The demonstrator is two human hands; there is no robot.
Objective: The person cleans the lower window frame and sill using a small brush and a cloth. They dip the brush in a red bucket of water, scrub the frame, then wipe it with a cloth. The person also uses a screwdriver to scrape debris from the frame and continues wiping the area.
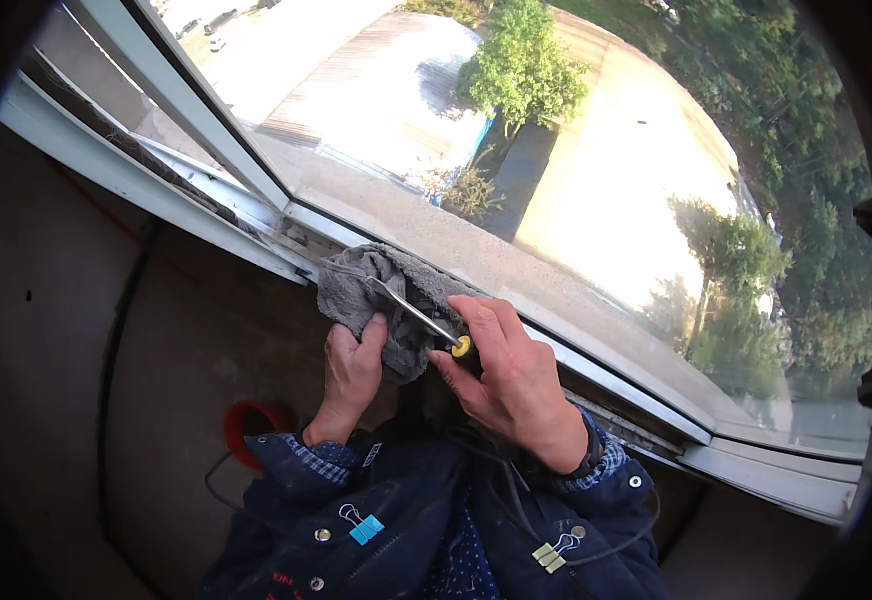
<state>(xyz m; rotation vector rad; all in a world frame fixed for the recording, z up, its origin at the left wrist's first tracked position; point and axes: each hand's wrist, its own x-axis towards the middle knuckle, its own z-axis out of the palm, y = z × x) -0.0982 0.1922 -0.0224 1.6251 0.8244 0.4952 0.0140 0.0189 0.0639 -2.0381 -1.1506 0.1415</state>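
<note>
My left hand (349, 375) grips a grey cloth (353, 285), thumb on top, with the cloth bunched over the window's lower track. In my right hand (514, 367) is a screwdriver (417, 313) with a yellow and black handle. Its metal shaft points up and left across the cloth, and the tip rests on or just above the fabric; I cannot tell which. Part of the handle is hidden inside my right palm. Behind both hands runs the white frame of a sliding window (623, 394), its glass upright beyond the cloth.
A dirty window track (173, 176) continues to the upper left beside a window opening. An orange-red bucket (244, 420) stands below, left of my sleeve. Thin cords loop from my dark jacket (406, 510), which carries a blue binder clip (364, 529) and a pale one (550, 556).
</note>
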